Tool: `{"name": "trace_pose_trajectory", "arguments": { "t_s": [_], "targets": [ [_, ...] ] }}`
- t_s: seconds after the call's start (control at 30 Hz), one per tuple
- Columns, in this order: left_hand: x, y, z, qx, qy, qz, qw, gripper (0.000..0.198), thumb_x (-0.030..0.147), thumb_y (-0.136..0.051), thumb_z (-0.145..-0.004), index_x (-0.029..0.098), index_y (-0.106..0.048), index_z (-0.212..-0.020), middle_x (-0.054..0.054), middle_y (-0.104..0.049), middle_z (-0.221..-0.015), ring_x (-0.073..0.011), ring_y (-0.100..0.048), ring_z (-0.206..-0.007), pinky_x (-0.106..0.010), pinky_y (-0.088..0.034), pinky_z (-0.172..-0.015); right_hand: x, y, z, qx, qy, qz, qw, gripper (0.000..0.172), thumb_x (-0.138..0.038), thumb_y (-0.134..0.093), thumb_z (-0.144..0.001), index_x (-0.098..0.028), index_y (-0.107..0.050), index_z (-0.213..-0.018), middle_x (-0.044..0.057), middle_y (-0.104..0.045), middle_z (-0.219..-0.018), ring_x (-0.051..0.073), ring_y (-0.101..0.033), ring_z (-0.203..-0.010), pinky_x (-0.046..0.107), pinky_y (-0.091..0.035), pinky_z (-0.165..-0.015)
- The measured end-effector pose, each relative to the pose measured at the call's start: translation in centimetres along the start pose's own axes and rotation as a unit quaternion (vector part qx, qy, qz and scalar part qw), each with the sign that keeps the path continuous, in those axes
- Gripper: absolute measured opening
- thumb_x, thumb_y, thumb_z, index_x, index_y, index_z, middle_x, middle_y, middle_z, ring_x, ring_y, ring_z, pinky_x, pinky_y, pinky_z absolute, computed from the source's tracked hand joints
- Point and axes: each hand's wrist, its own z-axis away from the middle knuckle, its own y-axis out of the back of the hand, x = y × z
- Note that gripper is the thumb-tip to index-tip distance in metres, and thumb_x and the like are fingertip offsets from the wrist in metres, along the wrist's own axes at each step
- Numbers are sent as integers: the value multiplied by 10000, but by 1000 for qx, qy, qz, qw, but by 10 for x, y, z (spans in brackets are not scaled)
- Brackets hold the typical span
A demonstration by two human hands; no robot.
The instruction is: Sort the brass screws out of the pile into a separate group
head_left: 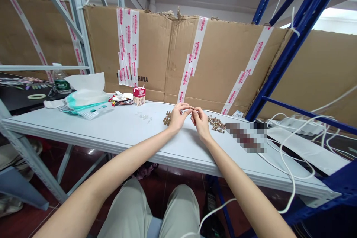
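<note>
The single view comes from a camera worn on the person's head, above the lap and tilted forward and down. It faces the left hand (177, 117) and right hand (200, 122), which sit close by, near mid-frame. The thighs (147, 208) show at the lower edge, the bench (117, 134) runs across the middle, and a cardboard wall (223, 55) fills the far side.
</note>
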Motion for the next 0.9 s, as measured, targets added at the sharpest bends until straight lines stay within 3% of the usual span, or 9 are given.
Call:
{"name": "trace_pose_trajectory", "arguments": {
  "t_s": [0.23,0.43,0.6,0.7,0.8,0.9],
  "targets": [
    [9,0,1,-19,-39,-15,999,132,224,-554,-773,189,-671,-823,-46,-585,-928,-150,-520,-908,-240,-365,-681,0,3,-4,-83,-77,-158,981,421,-607,-427,-759,-217,-334,-631,-59,-252,-476,76,-203,-381,231,-174,-380],
    [10,0,2,-22,-35,-3,999,134,230,-569,-763,196,-681,-828,-44,-587,-913,-151,-520,-898,-243,-370,-697,-7,8,-2,-162,-129,-197,958,452,-598,-371,-794,-213,-285,-573,-77,-149,-418,71,-105,-363,240,-147,-374],
    [5,2,0,-9,-7,18,1000,140,250,-588,-753,187,-691,-824,-44,-586,-884,-141,-526,-848,-233,-359,-638,-9,2,-1,-58,-37,-77,995,368,-577,-421,-786,-210,-456,-778,-49,-345,-502,82,-278,-417,221,-193,-396],
    [7,2,0,-16,-26,0,1000,156,278,-589,-756,192,-687,-840,-44,-584,-891,-142,-522,-861,-235,-371,-663,-10,1,-2,-6,8,-21,1000,372,-560,-432,-789,-193,-491,-777,-53,-321,-499,79,-282,-446,216,-217,-422],
    [13,2,1,-13,-71,-20,997,147,272,-592,-754,197,-684,-841,-38,-577,-880,-143,-510,-892,-262,-381,-780,-9,3,-4,-3,-12,-74,997,449,-612,-417,-765,-180,-437,-644,-67,-247,-463,66,-206,-417,221,-173,-407],
    [19,2,2,-18,-105,-29,994,144,267,-598,-751,196,-683,-843,-38,-571,-885,-143,-497,-910,-286,-370,-846,-8,7,-5,-44,-64,-138,987,508,-662,-388,-745,-186,-363,-568,-75,-211,-441,55,-150,-397,224,-135,-397]
  ]
}}
